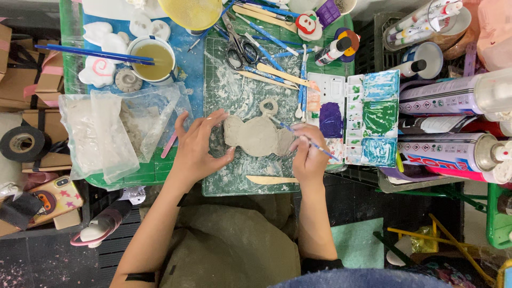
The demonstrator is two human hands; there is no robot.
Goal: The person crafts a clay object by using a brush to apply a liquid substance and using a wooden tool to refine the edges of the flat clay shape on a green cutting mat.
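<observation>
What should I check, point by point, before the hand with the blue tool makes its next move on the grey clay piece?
1. Clay piece lies flat on the cutting mat: ok.
2. Left hand steadies the clay at its left edge: ok, the fingertips touch it.
3. Right hand grips the thin blue tool: ok.
4. Tool tip meets the clay at its upper right: cannot tell, the tip is too small to see.
5. Paint palette is close beside the right hand: not ok, the tool's rear end reaches over it.
6. Wooden stick lies apart from the clay, near the mat's lower edge: ok.
</observation>
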